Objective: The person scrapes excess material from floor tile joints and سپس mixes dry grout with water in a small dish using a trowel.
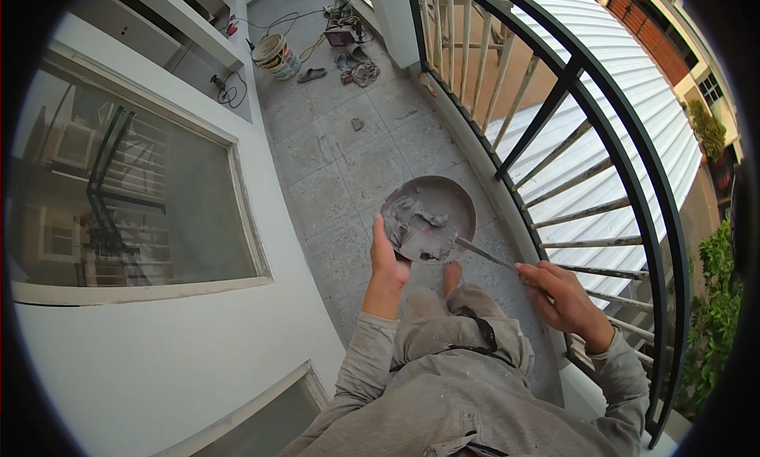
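Note:
A round, shallow pan (455, 203) with grey wet mortar (408, 219) in it rests on my left hand (388, 259), which grips its near left rim. The mortar lies in lumps, mostly toward the pan's left side. My right hand (564, 298) is closed round the end of a thin, flat metal spatula (489, 254). The spatula's tip reaches into the pan over its right rim, next to a small smear of mortar. Part of the spatula's handle is hidden by my fingers.
On my right runs a balcony railing (570, 69) with dark rails and worn bars; a white corrugated roof (578, 140) lies beyond. A white wall with a glass window (134, 196) stands left. Far along the tiled floor (317, 152) are a bucket (275, 57), a sandal (312, 74) and cables.

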Motion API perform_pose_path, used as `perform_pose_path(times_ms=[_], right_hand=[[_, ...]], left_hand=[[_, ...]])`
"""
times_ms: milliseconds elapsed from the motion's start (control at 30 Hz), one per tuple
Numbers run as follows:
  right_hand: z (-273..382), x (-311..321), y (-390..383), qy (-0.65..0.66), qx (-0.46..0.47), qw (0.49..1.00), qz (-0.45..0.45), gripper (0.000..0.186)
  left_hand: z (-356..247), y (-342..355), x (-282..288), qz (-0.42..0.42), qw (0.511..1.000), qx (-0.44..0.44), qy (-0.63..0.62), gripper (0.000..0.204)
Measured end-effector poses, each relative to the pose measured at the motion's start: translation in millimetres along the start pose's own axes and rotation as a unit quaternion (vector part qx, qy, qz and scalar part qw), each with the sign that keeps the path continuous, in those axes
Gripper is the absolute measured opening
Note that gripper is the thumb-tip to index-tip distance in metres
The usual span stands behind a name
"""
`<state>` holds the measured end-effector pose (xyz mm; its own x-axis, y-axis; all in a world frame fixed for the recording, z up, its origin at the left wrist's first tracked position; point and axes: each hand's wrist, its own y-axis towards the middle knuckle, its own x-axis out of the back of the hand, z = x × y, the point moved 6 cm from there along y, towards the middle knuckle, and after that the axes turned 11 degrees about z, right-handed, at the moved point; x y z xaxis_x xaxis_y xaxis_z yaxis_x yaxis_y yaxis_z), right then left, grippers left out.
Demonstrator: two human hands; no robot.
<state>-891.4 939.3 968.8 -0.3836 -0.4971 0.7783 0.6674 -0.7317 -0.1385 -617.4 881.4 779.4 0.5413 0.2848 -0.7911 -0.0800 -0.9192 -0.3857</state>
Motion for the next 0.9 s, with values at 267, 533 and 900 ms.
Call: perform_pose_path(times_ms=[267,533,900], right_hand=[[-69,33,194,0.385,-0.266,0.865,0.181,0.032],[-91,21,410,0.373,-0.226,0.861,0.262,0.029],[15,54,655,-0.044,0.000,0.940,0.338,0.029]], left_hand=[[-72,76,22,-0.022,0.996,-0.069,-0.047,0.062],[-157,177,76,-0.036,0.995,-0.059,-0.071,0.059],[-288,291,107,-0.050,0.998,-0.008,-0.029,0.049]])
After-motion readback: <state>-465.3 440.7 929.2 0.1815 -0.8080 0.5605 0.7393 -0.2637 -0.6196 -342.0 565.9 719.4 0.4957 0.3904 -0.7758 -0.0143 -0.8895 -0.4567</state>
